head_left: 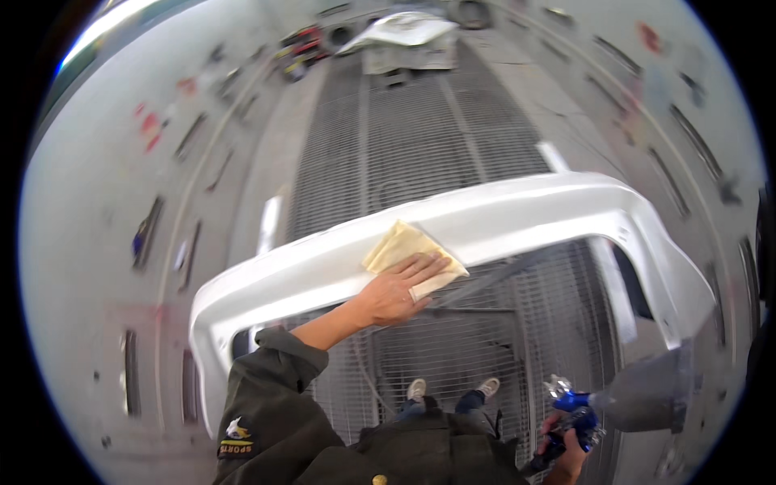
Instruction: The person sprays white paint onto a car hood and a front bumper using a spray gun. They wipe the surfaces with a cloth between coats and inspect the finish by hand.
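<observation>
A white car bumper (517, 218) curves across the picture in front of me. My left hand (396, 291) lies over a folded pale yellow cloth (402, 242), with fingers together and pressing it onto the bumper's middle. Part of the cloth hangs past the near edge beside the thumb. Low on the right, my right hand (570, 453) is wrapped round the grip of a blue and silver spray gun (575, 416). Its large grey cup (651, 392) points out to the right, apart from the bumper's right end.
Pale supports (612, 295) show under the bumper, above a metal grate floor (388, 145). At the far end stands a white-covered block (410, 44), with red and black items (301, 48) to its left. Walls with dark strips and red marks flank both sides.
</observation>
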A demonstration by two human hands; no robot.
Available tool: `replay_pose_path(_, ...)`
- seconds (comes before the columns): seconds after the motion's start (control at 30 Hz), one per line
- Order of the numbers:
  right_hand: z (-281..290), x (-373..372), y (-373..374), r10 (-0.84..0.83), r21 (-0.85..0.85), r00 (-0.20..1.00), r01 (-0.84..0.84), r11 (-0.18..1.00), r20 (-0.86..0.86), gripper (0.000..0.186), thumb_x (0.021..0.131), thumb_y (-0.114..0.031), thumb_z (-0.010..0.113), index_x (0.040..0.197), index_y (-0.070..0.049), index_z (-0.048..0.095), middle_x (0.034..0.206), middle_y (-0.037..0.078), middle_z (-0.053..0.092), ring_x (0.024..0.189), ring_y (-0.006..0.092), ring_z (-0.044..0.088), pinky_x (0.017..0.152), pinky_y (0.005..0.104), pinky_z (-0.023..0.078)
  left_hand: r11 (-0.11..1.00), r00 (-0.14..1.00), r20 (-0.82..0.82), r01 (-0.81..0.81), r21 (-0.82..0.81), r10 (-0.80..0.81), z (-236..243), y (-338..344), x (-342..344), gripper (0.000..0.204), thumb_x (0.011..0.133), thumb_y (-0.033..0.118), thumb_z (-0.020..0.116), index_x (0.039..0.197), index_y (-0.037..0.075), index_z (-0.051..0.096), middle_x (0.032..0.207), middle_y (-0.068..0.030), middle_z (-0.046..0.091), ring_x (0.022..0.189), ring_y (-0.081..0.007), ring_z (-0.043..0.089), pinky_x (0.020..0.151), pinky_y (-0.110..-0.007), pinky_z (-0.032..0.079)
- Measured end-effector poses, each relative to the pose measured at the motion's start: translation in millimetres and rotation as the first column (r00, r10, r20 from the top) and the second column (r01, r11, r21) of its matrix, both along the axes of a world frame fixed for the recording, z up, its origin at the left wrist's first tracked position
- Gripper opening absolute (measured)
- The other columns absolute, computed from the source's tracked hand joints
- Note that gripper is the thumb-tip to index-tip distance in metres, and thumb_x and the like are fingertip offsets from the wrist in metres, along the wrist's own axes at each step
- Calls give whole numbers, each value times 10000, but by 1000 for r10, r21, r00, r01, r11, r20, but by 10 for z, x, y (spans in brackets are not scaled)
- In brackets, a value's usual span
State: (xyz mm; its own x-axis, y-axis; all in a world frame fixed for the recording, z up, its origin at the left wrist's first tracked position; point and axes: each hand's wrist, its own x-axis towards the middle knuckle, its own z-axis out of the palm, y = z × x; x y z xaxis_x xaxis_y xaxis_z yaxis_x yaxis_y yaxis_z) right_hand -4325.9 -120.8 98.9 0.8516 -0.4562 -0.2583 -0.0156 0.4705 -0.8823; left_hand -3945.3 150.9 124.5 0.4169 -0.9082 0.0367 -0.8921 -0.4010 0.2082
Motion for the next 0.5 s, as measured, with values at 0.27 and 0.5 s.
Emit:
replay_pose_path(0.27, 892, 353, 926, 272, -310, 962, -249, 917, 32, 261, 931, -180, 553, 1046, 43, 627, 836, 113, 661, 602, 164, 619, 501, 264, 506, 929, 925, 111, -368, 36, 363, 220, 2663, -871, 571, 928, 230, 513, 1462, 153, 326, 1553, -47, 256, 1441, -228, 209, 1207, -403, 150)
replay_pose_path(0.5, 645, 168, 1341, 323, -292, 942, -285, 913, 89, 480, 915, -336, 608, 1158, 73, 541, 930, 152, 644, 567, 213, 625, 476, 284, 510, 560, 557, 63, -816, -139, 828, -609, 4402, -1432, 407, 966, 189, 445, 1357, 82, 486, 1508, -135, 324, 1352, -312, 367, 1139, -442, 282)
